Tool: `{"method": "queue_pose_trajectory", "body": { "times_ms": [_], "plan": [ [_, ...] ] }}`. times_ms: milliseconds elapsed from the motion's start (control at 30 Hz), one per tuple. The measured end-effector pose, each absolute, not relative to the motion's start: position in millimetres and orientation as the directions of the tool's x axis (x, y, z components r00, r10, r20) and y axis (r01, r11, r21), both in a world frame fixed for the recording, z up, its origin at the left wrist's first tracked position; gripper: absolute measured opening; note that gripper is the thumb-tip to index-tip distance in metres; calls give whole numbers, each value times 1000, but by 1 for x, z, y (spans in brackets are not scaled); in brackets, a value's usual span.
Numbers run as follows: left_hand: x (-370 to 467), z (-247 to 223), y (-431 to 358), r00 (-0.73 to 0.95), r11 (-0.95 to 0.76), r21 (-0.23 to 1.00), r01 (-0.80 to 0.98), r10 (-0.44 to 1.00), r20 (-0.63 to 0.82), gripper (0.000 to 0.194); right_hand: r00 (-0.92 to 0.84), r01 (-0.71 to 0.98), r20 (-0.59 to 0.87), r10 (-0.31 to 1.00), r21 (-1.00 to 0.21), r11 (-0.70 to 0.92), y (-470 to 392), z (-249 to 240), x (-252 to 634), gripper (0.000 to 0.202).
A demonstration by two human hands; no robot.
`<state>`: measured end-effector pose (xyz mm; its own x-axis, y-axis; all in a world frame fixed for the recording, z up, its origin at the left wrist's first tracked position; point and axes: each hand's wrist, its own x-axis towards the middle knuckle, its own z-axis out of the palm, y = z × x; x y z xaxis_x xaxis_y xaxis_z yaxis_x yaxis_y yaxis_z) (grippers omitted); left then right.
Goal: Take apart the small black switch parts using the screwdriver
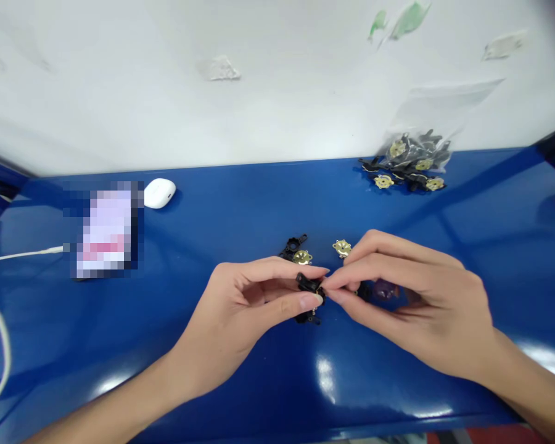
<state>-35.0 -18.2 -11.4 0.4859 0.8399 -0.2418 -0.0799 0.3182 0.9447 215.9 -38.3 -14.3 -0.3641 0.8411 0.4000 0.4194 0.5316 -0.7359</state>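
Between thumb and fingers, my left hand (240, 308) grips a small black part (308, 283) above the middle of the blue table. My right hand (416, 302) meets it from the right, its thumb and index fingertip pinched together at the part's edge; what they pinch is too small to make out. Behind my left fingertips lie a gold disc (302, 258) and a black ring-shaped piece (293, 245). Another gold disc (343, 248) rests beside my right fingers. More black pieces (308, 317) show below my left thumb. A dark purplish round item (385, 289) is partly hidden behind my right hand.
A clear bag (420, 151) of black and gold parts stands at the back right, with several loose parts (383, 181) before it. On the left are a blurred-out phone (106, 231), a white case (160, 193) and a white cable (25, 254). A white wall rises behind the blue table (240, 209).
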Motion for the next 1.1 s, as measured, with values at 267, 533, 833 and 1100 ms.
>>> {"method": "queue_pose_trajectory", "body": {
  "times_ms": [267,533,833,1100],
  "plan": [
    [-35,-11,-19,514,358,930,-89,816,-265,24,-401,413,276,873,-796,442,-36,-13,222,3],
    [-35,-8,-19,522,388,918,-83,802,-292,26,-356,420,221,908,-830,367,-37,-10,220,8],
    [-35,-6,-20,476,382,924,4,812,-337,19,-49,688,139,989,-713,134,-7,-18,255,23],
    [-35,-5,-19,475,381,925,15,811,-342,18,-152,722,34,988,-679,134,-3,-32,255,30]
  ]
}}
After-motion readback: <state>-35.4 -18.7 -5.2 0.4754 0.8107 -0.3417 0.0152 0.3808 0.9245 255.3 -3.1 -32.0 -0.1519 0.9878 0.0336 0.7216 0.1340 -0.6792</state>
